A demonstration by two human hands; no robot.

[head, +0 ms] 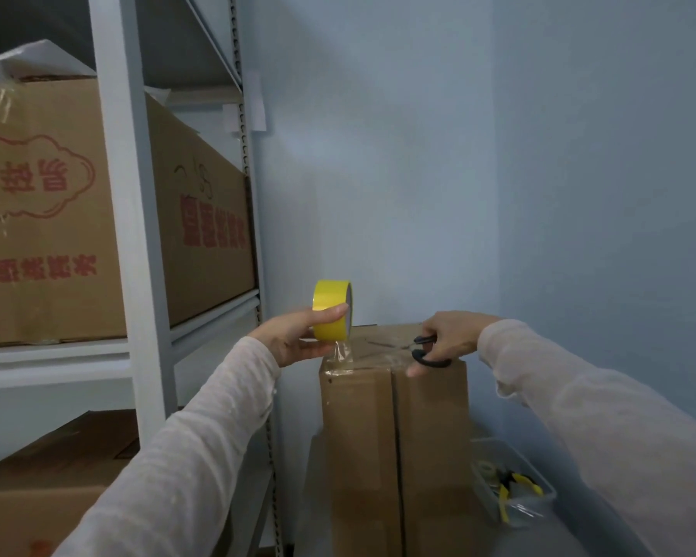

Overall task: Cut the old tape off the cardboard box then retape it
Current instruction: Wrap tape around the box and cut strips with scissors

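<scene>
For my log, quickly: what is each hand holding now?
Left hand: closed on the yellow tape roll.
Right hand: closed on the black-handled scissors.

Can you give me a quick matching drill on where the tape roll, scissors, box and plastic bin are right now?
Things:
1. tape roll
2. scissors
3. cardboard box
4. plastic bin

Places:
A. on the floor by the wall
B. in the left hand
C. standing below both hands
D. in the right hand

Pairs: 1-B, 2-D, 3-C, 4-A
</scene>
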